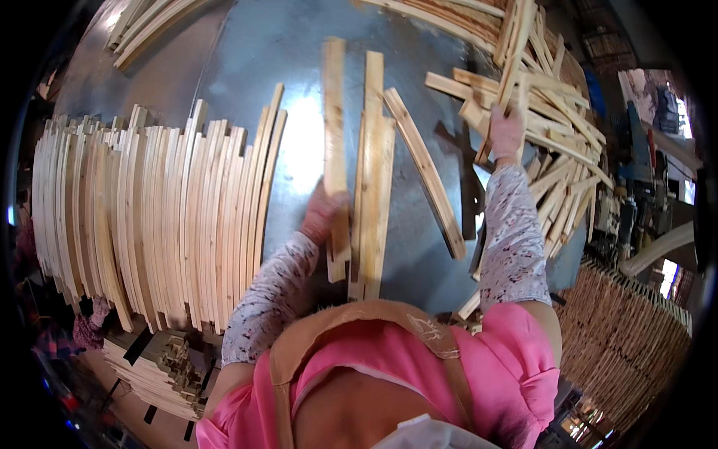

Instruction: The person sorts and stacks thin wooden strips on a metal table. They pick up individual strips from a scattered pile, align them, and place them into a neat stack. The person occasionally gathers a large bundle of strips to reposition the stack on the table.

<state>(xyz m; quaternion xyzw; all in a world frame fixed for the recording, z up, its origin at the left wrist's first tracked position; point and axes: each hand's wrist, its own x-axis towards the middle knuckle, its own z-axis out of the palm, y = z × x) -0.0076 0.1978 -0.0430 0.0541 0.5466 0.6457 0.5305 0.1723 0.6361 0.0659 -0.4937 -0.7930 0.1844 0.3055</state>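
Note:
My left hand (323,212) is closed round a pale wooden strip (334,112), slightly blurred and raised along its length over the metal table. Just right of it, several wooden strips (372,150) lie side by side, pointing away from me. My right hand (506,135) grips another wooden strip (514,56) at the edge of a jumbled pile of strips (568,142); whether it holds one or two I cannot tell. Between my arms a single strip (426,172) lies aslant on the table.
A wide row of strips (164,217) lies side by side on the left of the metal table (258,45). More strips (153,34) lie at the far left. Another person's hand (101,308) is at the row's near left end. Stacked wood (628,322) stands at the right.

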